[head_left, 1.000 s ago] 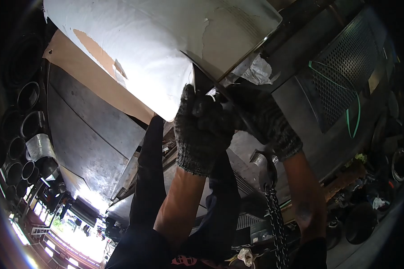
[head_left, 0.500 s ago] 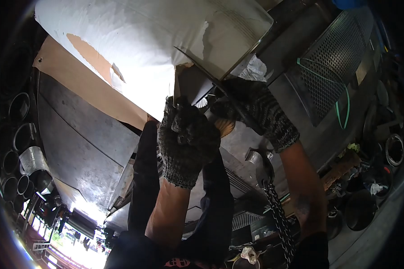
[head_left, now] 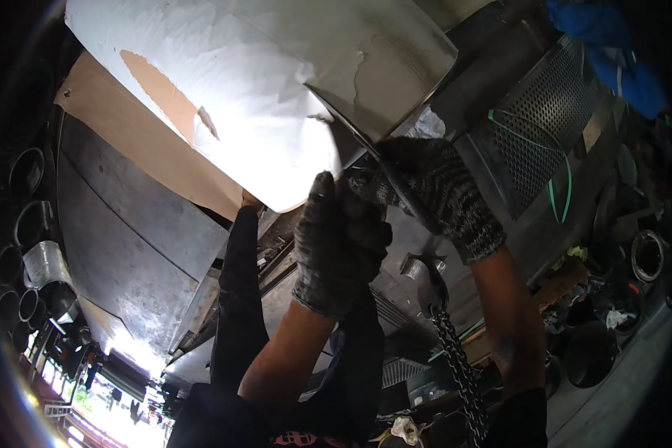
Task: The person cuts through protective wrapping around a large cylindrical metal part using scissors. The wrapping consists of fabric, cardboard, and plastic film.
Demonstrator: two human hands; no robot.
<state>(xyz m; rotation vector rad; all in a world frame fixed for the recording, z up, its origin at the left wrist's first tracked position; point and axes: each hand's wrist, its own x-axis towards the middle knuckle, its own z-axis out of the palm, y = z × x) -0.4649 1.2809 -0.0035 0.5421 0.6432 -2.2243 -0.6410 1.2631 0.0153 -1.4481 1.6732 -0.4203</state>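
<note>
Both my hands wear dark patterned knit gloves. My left hand [head_left: 340, 243] is closed at the lower edge of a white paper covering [head_left: 269, 142], its fingers pinching the paper near the corner. My right hand [head_left: 444, 190] wraps round a long, dark, thin blade-like tool [head_left: 341, 118], whose tip points up and left over the white covering. The two hands are close together, the right one slightly higher. Brown material [head_left: 160, 86] shows through a tear in the white paper. What lies directly beneath my fingers is hidden.
Grey metal sheets [head_left: 138, 216] lie at left under a brown sheet [head_left: 127, 138]. A perforated metal panel [head_left: 526, 112] with a green strap [head_left: 565, 190] is at right. A chain with a hook [head_left: 431, 287] hangs below my right hand. Round metal pieces [head_left: 26, 172] line the far left.
My left hand has moved right and slightly down, and the paper's edge has shifted right with it. The right hand and tool have moved only slightly. More blue material shows at upper right.
</note>
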